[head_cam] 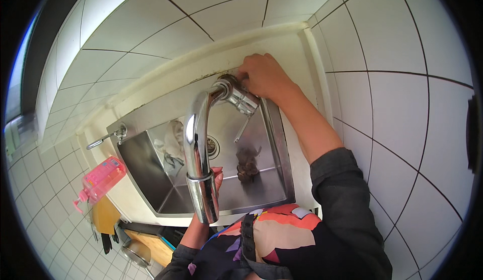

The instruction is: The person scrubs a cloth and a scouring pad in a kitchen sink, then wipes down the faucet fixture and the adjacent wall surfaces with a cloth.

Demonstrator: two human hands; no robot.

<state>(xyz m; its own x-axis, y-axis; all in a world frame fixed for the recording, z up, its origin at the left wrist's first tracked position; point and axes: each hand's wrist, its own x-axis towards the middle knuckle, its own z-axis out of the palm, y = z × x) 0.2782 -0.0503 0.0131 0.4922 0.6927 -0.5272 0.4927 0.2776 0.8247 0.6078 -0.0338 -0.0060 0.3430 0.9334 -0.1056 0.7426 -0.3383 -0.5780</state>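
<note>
My right hand (pixel 265 74) reaches behind the base of a chrome mixer faucet (pixel 196 136), at the back rim of a stainless-steel sink (pixel 226 195). Its fingertips are curled and partly hidden by the faucet body, so what they hold cannot be seen. Below the spout, over the sink's front part, is my left hand (pixel 217 178), mostly covered by the spout. A dark brown clump (pixel 247 167) lies on the sink floor to the right of the drain (pixel 213 147). Left of the drain rests crumpled whitish, cloth-like material (pixel 171 144).
A small gooseneck tap (pixel 109 136) stands at the sink's back left corner. Beside it is a pink pump bottle of soap (pixel 103 178). A metal strainer (pixel 136 253) and a wooden board (pixel 154 248) are at lower left. Tiled walls (pixel 396 102) border the back and right.
</note>
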